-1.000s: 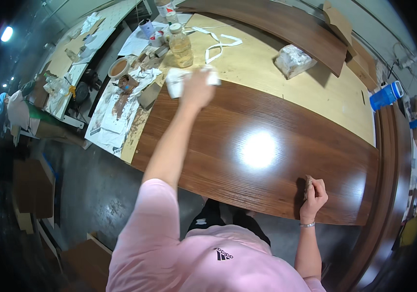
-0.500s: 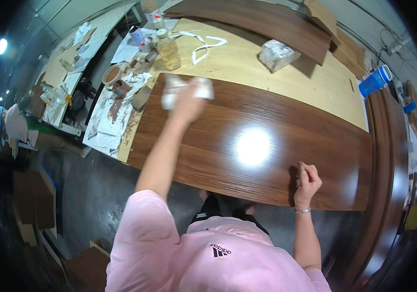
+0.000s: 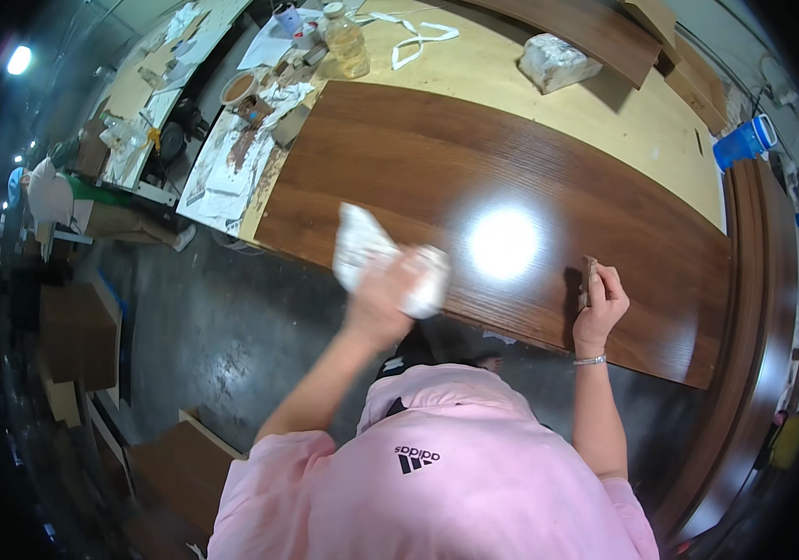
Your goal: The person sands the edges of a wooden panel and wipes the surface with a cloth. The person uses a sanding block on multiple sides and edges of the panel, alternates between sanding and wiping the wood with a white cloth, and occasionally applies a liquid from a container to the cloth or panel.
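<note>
A dark brown wood-grain panel (image 3: 399, 159) lies flat across the workbench in front of me, shining under a lamp. My left hand (image 3: 386, 289) is closed on a white cloth (image 3: 359, 245) near the panel's front edge, left of the middle; the hand is slightly blurred. Over the right part of the panel I hold up my right hand (image 3: 603, 303), its fingers pinching a small, thin brownish piece (image 3: 588, 282). Whether that piece is a scraper or a folded pad I cannot make out.
Behind the panel, the pale bench top (image 3: 474, 70) bears a white wrapped bundle (image 3: 556, 63), a white strap (image 3: 411, 42) and a jar of yellowish liquid (image 3: 347, 45). Stained papers (image 3: 231, 173) and a pot (image 3: 239, 89) lie left. A blue bottle (image 3: 745, 142) stands right; another person (image 3: 73, 201) is far left.
My left hand has drawn the cloth from the panel's far left corner toward its front edge. My right hand stays over the right part, still pinching the small piece. The view has shifted slightly.
</note>
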The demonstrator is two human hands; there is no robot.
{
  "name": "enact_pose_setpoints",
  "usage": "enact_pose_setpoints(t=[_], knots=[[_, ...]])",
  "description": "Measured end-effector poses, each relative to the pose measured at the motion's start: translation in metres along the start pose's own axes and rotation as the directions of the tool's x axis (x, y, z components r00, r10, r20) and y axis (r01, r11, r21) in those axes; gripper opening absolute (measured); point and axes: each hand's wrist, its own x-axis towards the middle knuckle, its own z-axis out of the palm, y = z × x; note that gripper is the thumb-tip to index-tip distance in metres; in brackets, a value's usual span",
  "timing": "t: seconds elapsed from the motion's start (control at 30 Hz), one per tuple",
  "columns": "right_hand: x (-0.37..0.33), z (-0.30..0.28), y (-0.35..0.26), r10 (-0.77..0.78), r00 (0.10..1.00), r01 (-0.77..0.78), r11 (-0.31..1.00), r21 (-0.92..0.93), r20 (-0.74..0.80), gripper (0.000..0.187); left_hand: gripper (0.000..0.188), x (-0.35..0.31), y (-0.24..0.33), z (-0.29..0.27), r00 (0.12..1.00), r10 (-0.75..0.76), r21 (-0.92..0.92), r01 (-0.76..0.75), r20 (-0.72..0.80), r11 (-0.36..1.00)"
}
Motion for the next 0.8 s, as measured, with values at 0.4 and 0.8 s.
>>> enact_pose_setpoints(t=[0.4, 0.8], knots=[[-0.009, 0.074, -0.059, 0.243, 0.97, -0.233, 0.884, 0.406, 0.028, 0.026, 0.072, 0.066, -0.06, -0.08, 0.977, -0.107, 0.079, 0.093, 0.186, 0.993], [-0.029, 0.154, -0.084, 0.072, 0.985, -0.076, 0.997, 0.018, 0.157, 0.037, 0.039, 0.099, -0.016, -0.034, 0.991, -0.053, -0.707, 0.127, 0.126, 0.696]])
